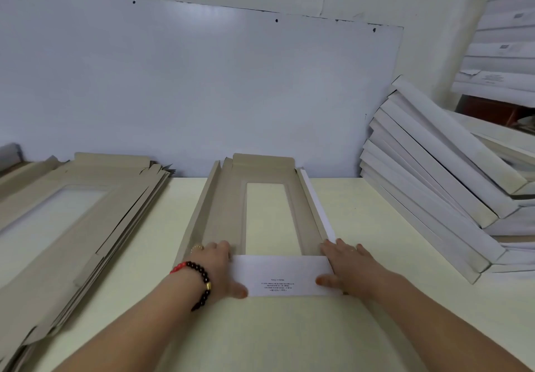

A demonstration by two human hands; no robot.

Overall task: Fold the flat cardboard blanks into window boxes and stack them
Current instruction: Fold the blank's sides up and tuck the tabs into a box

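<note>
I see a pale table across the lower frame, a leaning stack of finished white boxes at right, and a pile of flat grey-brown blanks at left. Centre frame lies the blank I'm folding, long walls raised, rectangular window cut through. It looks light, stiff board, creased, matte; I'd hold it at the corners. My left hand and right hand lie mostly flat, thumbs pinching the white printed end flap
</note>
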